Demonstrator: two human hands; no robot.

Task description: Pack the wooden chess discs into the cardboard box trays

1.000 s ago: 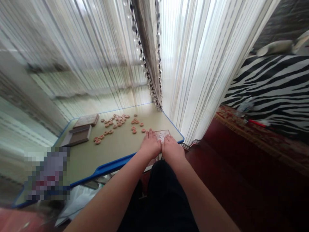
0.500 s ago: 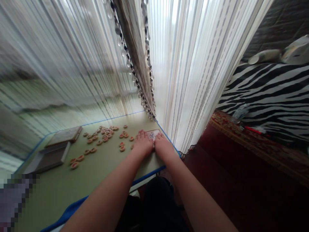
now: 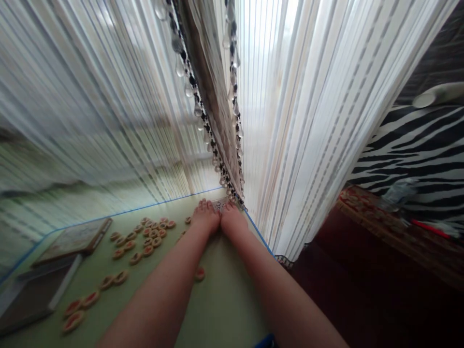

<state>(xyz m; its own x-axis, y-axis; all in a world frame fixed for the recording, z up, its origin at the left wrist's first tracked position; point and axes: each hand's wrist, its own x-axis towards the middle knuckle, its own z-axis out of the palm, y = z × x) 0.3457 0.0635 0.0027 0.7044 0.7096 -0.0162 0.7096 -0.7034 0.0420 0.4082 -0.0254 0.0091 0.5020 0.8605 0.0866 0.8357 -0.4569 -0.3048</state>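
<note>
Both my hands lie side by side at the far right corner of a green table (image 3: 221, 309) with a blue rim. My left hand (image 3: 205, 218) and my right hand (image 3: 232, 219) rest palm down, fingers stretched out flat, on a small patterned card or folded board (image 3: 219, 205) that mostly hides beneath them. Round wooden game discs (image 3: 145, 237) with red markings lie scattered to the left of my left hand; one disc (image 3: 199, 274) peeks out beside my left forearm.
Sheer striped curtains (image 3: 290, 121) with a beaded dark trim (image 3: 217, 145) hang right behind the table's far edge. A wooden box in two halves (image 3: 74, 238) lies at the left. A zebra-striped cover (image 3: 416, 145) and a patterned rug (image 3: 391, 227) lie at the right.
My hands have slid the card away from me, from the near right part of the table to its far corner by the curtain. The camera has moved closer over the table.
</note>
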